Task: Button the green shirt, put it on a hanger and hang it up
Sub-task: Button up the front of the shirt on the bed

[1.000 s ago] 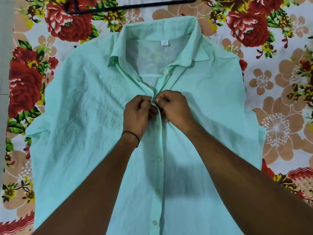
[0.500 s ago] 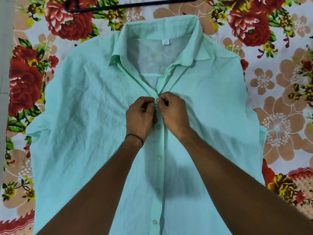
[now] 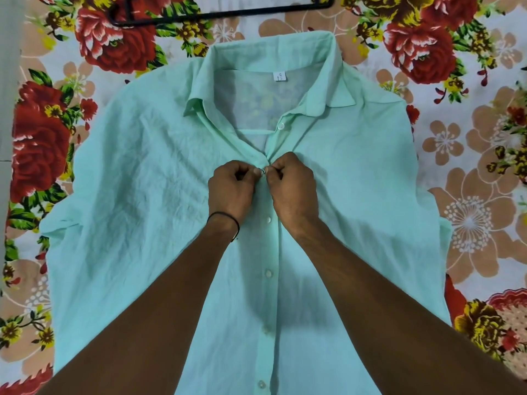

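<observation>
Floral bedsheet (image 3: pixel 467 172) carries the green shirt (image 3: pixel 137 195), flat, front up. Left hand (image 3: pixel 231 186) and right hand (image 3: pixel 293 189) pinch the placket at an upper button (image 3: pixel 263 171). Fabric looks thin, limp; best gripped near edges. Hanger (image 3: pixel 222 12) lies beyond collar.

I note the shirt (image 3: pixel 137 195) lying flat, front up, on the bedsheet (image 3: pixel 470 155), collar at the far side. The hanger (image 3: pixel 216 14) lies on the sheet beyond the collar, apart from it. Left hand (image 3: pixel 229 192) and right hand (image 3: pixel 293 189) meet at the placket, below the collar; three buttons lie nearer me.
</observation>
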